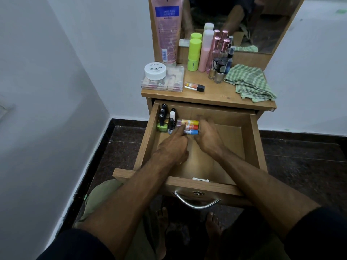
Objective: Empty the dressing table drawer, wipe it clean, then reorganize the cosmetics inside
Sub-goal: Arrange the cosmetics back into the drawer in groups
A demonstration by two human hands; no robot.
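1. Drawer [255,139] stands pulled out from the dressing table [216,94], its wooden floor mostly bare on the right and near side.
2. Both hands reach into the drawer's far left part. The left hand [173,145] points its index finger forward, the tip touching the tubes [188,125]; its other fingers curl under, holding nothing that I can see.
3. The right hand [206,134] lies just right of the tubes with fingers bent toward their capped ends; it is blurred, so I cannot tell whether it grips them or only presses against them.
4. The tubes lie on their sides, stacked side by side, with a yellow, an orange and a blue cap showing.
5. Left of them, in the drawer's far left corner, nail polish bottles [165,119] stand upright in a tight cluster: a green one at the front, dark-capped ones behind, one with a white cap.
6. On the tabletop, a clear box [163,81] holds small cosmetics, and a white jar [155,70] marked nail polish sits on its lid.
7. One more tube [194,86] with a black cap lies on the tabletop, just right of the box.
8. A pink tube [167,30] leans upright against the mirror [262,25] frame.
9. A green bottle [193,53], a pale pink bottle [205,51] and several small bottles stand grouped at the back.
10. A green checked cloth [249,83] lies crumpled at the tabletop's right side.
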